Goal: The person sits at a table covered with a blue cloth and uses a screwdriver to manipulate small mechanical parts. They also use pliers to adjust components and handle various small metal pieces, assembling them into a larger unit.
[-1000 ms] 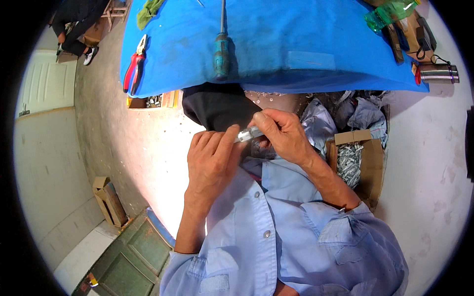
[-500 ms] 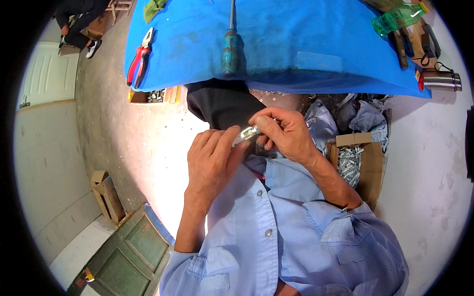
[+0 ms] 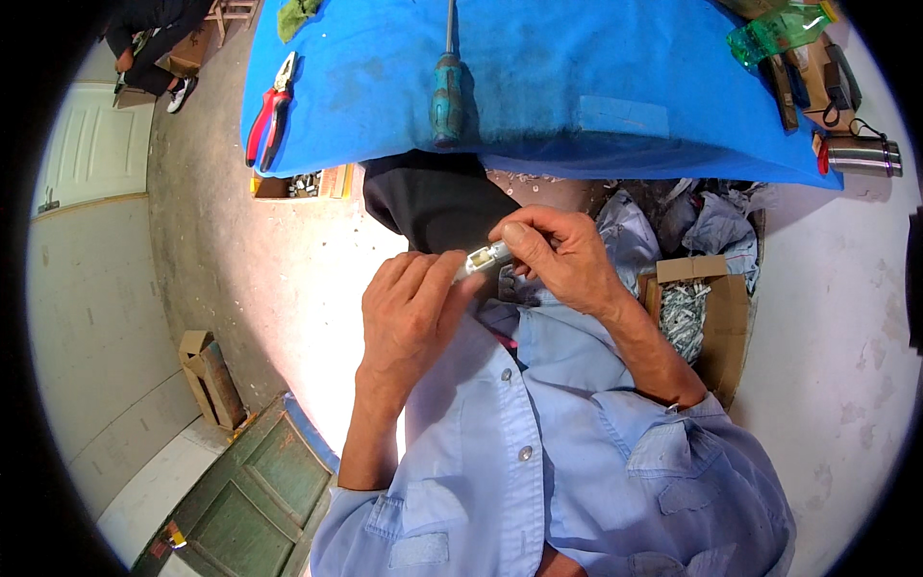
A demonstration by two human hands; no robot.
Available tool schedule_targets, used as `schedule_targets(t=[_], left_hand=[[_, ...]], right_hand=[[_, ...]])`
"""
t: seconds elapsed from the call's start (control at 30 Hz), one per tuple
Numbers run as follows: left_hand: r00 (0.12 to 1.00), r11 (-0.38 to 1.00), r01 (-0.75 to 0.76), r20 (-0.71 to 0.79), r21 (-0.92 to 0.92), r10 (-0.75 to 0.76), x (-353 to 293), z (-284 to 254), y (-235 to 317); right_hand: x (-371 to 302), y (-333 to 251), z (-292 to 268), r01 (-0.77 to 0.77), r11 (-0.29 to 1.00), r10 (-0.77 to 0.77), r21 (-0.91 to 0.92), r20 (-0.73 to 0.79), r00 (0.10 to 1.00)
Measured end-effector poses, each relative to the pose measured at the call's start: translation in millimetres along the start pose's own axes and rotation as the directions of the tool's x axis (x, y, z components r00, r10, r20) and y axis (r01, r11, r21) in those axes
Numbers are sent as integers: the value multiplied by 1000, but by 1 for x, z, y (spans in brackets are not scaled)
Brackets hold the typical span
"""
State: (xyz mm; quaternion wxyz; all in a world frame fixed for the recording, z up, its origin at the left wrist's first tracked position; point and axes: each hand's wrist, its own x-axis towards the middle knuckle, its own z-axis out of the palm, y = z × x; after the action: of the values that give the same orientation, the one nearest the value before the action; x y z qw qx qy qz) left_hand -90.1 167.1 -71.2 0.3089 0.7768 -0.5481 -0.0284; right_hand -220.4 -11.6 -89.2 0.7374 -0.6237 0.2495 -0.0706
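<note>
Between my two hands is a small, slim silvery metal part (image 3: 484, 258) with a pale slot or insert in its side; its exact kind I cannot make out. My left hand (image 3: 409, 306) is closed on its lower left end, thumb and fingers pinched together. My right hand (image 3: 561, 258) grips the upper right end between thumb and forefinger, the other fingers curled below. Both hands are over my lap, just in front of the blue-covered table (image 3: 365, 87). The fingers hide both ends of the part.
On the cloth lie red-handled pliers (image 3: 268, 120), a screwdriver with a teal handle (image 3: 446, 101) and a green bottle (image 3: 781, 37). A cardboard box of small metal parts (image 3: 683, 317) stands at right; another parts box (image 3: 303, 186) sits below the table's left edge. A person (image 3: 154, 43) sits far left.
The metal part has turned slightly, so its pale slot shows more plainly. My right hand has shifted a little, and both hands keep their hold.
</note>
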Motion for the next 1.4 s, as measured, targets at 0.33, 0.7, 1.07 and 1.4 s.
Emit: schedule_targets(t=[0.33,0.7,1.07,1.4], left_hand=[[1000,999,-25,18,29,25,-3,-2,0],[994,987,-12,109,157,-5,2,-7,9],[971,978,-10,235,206,-39,3,-11,12],[974,982,91,190,164,-122,-9,7,5]], right_hand=[[0,-17,-5,543,634,-504,-551,239,830],[4,-9,-9,619,486,-487,-617,397,778],[10,-7,-4,629,461,-481,-625,420,770],[16,4,-4,607,487,-437,-628,427,792]])
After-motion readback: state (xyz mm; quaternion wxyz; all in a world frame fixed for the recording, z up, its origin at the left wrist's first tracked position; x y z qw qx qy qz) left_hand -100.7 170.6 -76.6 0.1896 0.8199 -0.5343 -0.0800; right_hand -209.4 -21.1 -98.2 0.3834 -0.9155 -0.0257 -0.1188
